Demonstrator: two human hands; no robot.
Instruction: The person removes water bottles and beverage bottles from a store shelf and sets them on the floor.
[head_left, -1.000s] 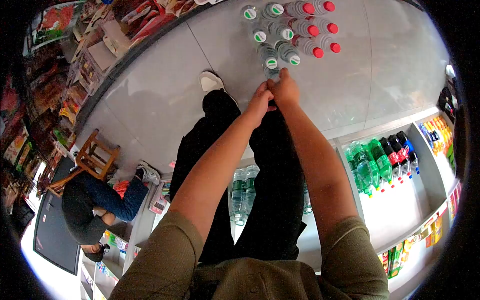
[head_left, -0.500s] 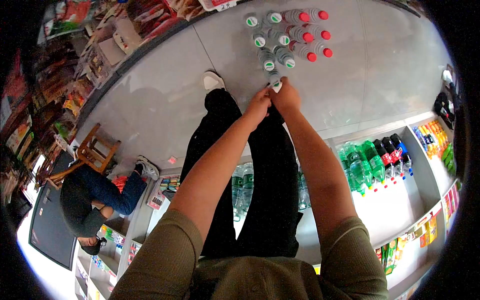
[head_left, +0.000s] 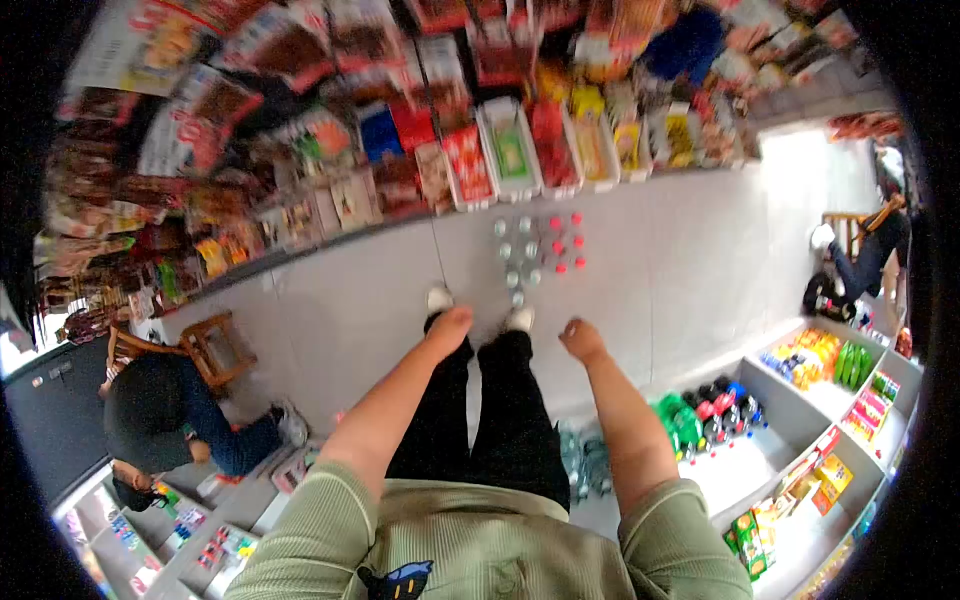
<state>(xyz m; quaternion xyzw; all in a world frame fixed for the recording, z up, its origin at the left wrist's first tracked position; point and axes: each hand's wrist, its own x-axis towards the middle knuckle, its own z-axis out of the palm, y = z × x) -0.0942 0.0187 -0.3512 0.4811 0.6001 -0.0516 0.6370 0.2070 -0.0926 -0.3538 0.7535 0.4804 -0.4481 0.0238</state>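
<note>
My left hand hangs over my left shoe, its fingers curled in and a little blurred, with nothing seen in it. Off to the right, my right hand is loosely closed above the grey floor, and no object shows in it. Beyond my shoes stand clear bottles in rows. Those with white-green caps are on the left, with a single bottle nearest my feet. Bottles with red caps form the right part. Both hands are apart from the bottles.
Packaged snacks in white bins line the far side. Behind me on the right, shelves hold green bottles and dark bottles. A person sits bent at the left near a wooden chair. Another person is at far right.
Both hands have let go of the nearest white-green-capped bottle and drawn apart, left hand leftward, right hand rightward. The view has tilted up, showing more of the snack display.
</note>
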